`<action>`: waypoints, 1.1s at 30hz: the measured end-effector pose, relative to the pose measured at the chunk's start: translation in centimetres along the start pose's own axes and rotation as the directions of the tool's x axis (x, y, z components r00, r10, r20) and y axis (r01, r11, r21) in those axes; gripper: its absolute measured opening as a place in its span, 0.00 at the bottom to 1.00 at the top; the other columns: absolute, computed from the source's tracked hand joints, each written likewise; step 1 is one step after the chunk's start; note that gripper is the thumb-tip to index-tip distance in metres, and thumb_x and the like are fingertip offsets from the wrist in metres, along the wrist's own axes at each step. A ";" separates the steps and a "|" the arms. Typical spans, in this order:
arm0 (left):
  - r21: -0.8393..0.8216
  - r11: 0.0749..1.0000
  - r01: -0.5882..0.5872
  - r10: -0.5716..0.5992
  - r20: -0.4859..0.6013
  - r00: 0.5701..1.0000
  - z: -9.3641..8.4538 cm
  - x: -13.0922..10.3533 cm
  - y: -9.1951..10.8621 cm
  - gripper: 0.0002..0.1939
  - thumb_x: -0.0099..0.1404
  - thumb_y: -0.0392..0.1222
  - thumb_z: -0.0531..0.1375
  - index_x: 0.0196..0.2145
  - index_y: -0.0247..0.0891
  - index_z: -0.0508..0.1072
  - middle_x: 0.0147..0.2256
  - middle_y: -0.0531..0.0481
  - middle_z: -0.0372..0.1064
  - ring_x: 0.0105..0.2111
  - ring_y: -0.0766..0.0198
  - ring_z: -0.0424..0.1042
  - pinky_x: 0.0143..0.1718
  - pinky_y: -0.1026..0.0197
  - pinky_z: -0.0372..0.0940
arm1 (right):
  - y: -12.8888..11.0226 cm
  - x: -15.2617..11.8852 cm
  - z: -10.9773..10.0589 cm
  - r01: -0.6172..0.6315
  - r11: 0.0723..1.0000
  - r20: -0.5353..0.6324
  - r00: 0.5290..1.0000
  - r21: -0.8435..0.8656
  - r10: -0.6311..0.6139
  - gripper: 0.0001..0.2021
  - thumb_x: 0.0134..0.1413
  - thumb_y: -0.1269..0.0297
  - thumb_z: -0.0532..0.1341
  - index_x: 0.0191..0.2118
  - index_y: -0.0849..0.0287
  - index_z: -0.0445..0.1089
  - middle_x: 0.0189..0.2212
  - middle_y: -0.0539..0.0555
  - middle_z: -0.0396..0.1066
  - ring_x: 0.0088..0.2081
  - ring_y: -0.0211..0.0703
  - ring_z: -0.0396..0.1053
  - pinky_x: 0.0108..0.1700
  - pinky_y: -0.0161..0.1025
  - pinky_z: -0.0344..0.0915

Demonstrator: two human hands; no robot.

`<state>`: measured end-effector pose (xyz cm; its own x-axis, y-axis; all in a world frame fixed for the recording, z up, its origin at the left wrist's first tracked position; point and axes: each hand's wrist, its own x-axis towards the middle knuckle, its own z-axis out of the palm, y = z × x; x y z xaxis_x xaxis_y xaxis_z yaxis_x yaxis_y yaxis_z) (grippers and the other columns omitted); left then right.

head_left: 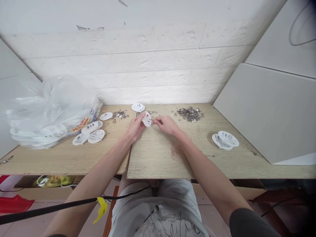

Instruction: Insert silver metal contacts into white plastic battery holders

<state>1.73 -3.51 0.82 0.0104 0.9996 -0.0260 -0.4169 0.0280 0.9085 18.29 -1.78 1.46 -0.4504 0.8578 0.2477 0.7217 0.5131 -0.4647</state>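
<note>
My left hand grips a white oval plastic plate by its left edge, tilted up above the table. A small red mark and some small metal bits show on its face. Close to the plate's right side is my right hand, thumb and fingertips pinched together. Whatever sits in that pinch is too small to make out. Behind the hands, more white oval plates lie stacked by the wall. A heap of small metal pieces is to the right, and a smaller heap to the left.
Several white oval plates lie at left beside a large clear plastic bag holding more. Further white plates rest at right. The wooden table meets a white brick wall; a black cable crosses below its front edge.
</note>
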 end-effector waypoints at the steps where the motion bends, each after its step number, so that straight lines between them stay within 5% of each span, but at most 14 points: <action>1: -0.021 1.000 0.005 -0.005 0.000 1.000 0.0 0.0 0.1 0.15 0.54 0.49 0.64 0.32 0.33 0.75 0.33 0.46 0.73 0.34 0.64 0.70 0.37 0.62 0.65 | 0.1 0.0 0.0 0.005 0.999 0.000 1.000 0.039 -0.005 0.14 0.58 0.66 0.51 0.36 0.59 0.75 0.34 0.53 0.76 0.33 0.40 0.68 0.37 0.33 0.57; 20: -0.033 0.999 0.040 -0.038 0.057 0.998 0.1 -0.1 0.3 0.14 0.57 0.49 0.62 0.33 0.34 0.74 0.34 0.46 0.73 0.36 0.63 0.71 0.38 0.63 0.64 | 0.4 0.0 -0.6 0.046 0.988 0.013 0.999 0.151 -0.048 0.13 0.56 0.66 0.53 0.33 0.61 0.76 0.30 0.52 0.75 0.31 0.38 0.66 0.35 0.32 0.57; 33: 0.221 0.969 -0.110 0.077 0.154 0.985 0.0 -0.8 -0.3 0.18 0.52 0.54 0.65 0.31 0.35 0.76 0.30 0.48 0.71 0.32 0.64 0.68 0.36 0.61 0.62 | -1.2 -0.7 -1.1 -0.013 0.971 0.078 0.996 -0.240 0.033 0.13 0.57 0.65 0.51 0.33 0.58 0.74 0.30 0.55 0.74 0.30 0.41 0.66 0.30 0.35 0.52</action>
<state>1.88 -4.35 0.54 0.1182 0.9870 0.1086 -0.2044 -0.0828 0.9754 18.30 -2.98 2.74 -0.4663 0.8691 0.1651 0.8325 0.4942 -0.2505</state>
